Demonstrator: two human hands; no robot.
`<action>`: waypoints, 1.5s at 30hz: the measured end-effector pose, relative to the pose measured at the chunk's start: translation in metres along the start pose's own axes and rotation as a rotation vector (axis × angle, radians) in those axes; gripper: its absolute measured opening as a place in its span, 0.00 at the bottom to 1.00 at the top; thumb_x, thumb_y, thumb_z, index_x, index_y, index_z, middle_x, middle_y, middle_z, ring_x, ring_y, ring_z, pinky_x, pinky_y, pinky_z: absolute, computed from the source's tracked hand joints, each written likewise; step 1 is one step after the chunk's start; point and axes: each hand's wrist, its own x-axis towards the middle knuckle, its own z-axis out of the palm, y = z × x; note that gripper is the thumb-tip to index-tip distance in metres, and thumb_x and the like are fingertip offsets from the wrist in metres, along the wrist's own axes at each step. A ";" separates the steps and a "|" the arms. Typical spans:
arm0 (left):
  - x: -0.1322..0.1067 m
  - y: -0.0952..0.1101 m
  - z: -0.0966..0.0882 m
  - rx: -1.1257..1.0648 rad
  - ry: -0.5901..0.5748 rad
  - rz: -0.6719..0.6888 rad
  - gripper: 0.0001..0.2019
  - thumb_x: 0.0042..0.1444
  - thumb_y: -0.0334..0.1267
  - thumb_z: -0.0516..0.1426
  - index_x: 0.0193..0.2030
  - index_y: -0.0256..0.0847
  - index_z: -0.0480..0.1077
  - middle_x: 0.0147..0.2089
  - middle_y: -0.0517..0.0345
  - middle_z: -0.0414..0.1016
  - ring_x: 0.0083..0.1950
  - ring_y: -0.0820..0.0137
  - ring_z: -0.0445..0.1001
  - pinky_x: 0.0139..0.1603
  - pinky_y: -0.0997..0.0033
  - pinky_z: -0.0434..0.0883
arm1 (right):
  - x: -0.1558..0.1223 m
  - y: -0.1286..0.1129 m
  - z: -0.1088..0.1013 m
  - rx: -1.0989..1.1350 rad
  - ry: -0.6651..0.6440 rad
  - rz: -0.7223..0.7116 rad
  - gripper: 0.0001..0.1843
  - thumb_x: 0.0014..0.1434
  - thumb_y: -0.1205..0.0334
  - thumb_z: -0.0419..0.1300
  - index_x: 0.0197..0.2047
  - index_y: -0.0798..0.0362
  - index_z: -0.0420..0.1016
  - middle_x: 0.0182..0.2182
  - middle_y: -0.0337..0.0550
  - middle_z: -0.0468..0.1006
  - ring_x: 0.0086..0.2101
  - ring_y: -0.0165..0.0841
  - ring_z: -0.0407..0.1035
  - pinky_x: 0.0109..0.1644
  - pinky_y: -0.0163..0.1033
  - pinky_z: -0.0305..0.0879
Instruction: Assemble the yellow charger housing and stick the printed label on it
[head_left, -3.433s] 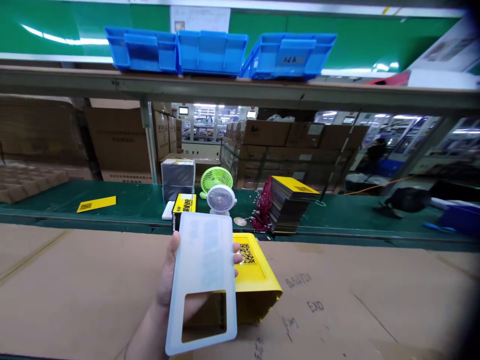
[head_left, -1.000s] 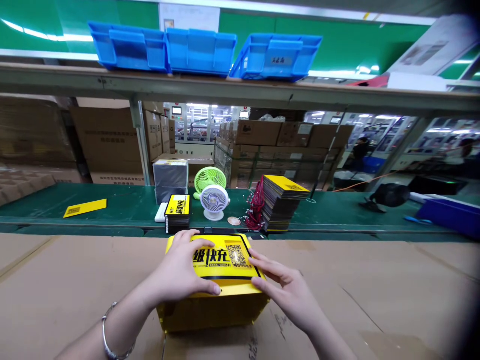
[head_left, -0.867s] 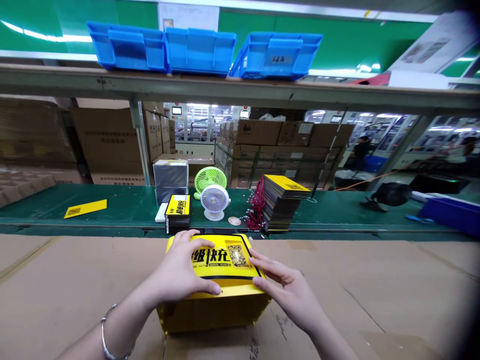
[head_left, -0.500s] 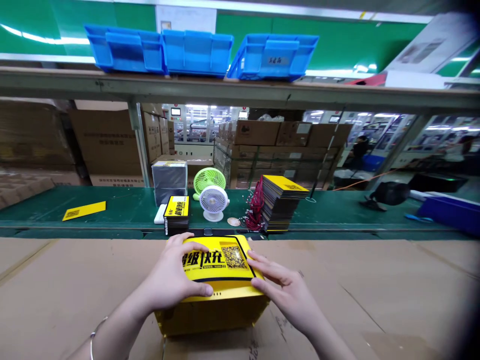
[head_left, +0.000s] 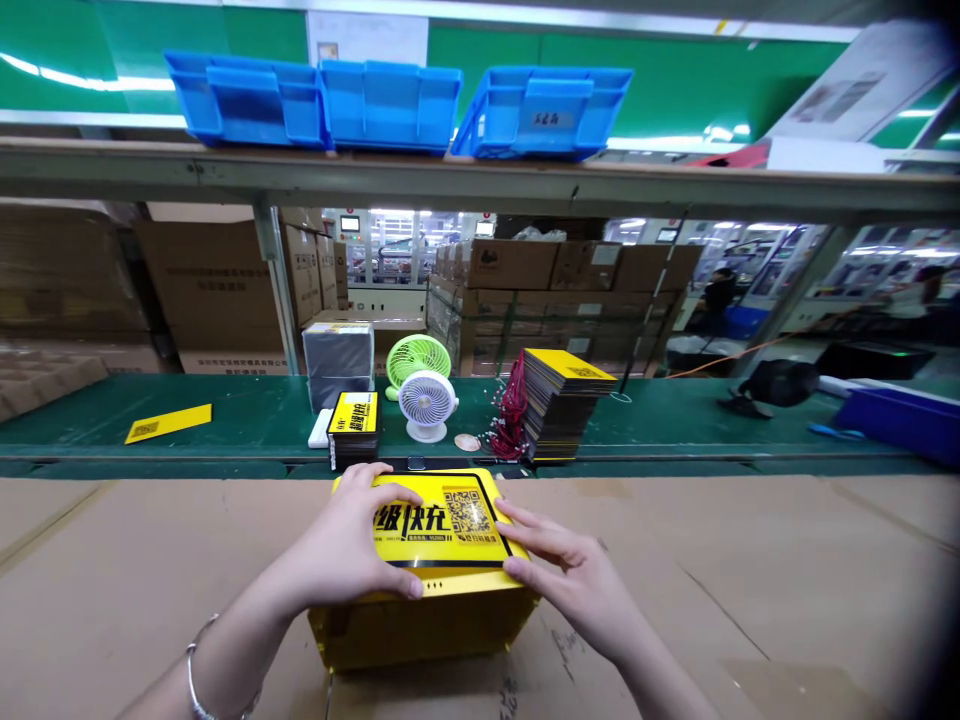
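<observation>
A yellow plastic housing (head_left: 420, 635) sits in front of me on the cardboard. On its top lies a yellow panel (head_left: 435, 518) with a black border, large black characters and a QR code. My left hand (head_left: 341, 548) spans the panel's left part, its thumb at the near edge and its fingers curled over towards the far side, hiding some of the print. The right-hand edge of the panel is gripped by my right hand (head_left: 570, 565), with its thumb at the near corner and its fingers along the side.
Cardboard (head_left: 720, 580) covers the near surface. On the green bench behind stand a short stack of panels (head_left: 352, 425), a taller stack (head_left: 559, 410), red wires (head_left: 510, 415), a white fan (head_left: 426, 400) and a loose yellow panel (head_left: 169, 424). Blue bins (head_left: 394, 105) line the shelf above.
The panel's near edge was bowed and now looks flatter and straighter. My left hand has shifted slightly, and my right hand stays at the right edge.
</observation>
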 end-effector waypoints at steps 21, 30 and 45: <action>-0.039 -0.055 -0.016 0.039 -0.128 -0.101 0.35 0.57 0.59 0.47 0.67 0.56 0.38 0.70 0.66 0.30 0.70 0.62 0.31 0.68 0.50 0.39 | 0.026 -0.007 -0.017 0.059 -0.276 0.038 0.51 0.44 0.49 0.69 0.66 0.40 0.47 0.66 0.40 0.45 0.63 0.44 0.41 0.66 0.52 0.43; -0.027 -0.030 -0.002 0.202 -0.065 -0.085 0.36 0.59 0.60 0.41 0.68 0.44 0.38 0.70 0.58 0.30 0.70 0.59 0.29 0.67 0.49 0.41 | 0.095 -0.011 0.009 -0.159 -0.012 -0.041 0.17 0.58 0.54 0.54 0.45 0.54 0.75 0.51 0.50 0.69 0.48 0.43 0.67 0.54 0.49 0.64; -0.010 -0.021 0.000 0.219 -0.142 0.117 0.39 0.54 0.63 0.47 0.68 0.48 0.41 0.70 0.57 0.35 0.70 0.60 0.36 0.68 0.51 0.39 | 0.045 -0.050 0.026 -0.663 -0.381 -0.206 0.38 0.60 0.38 0.45 0.67 0.47 0.41 0.66 0.37 0.38 0.64 0.41 0.33 0.67 0.52 0.33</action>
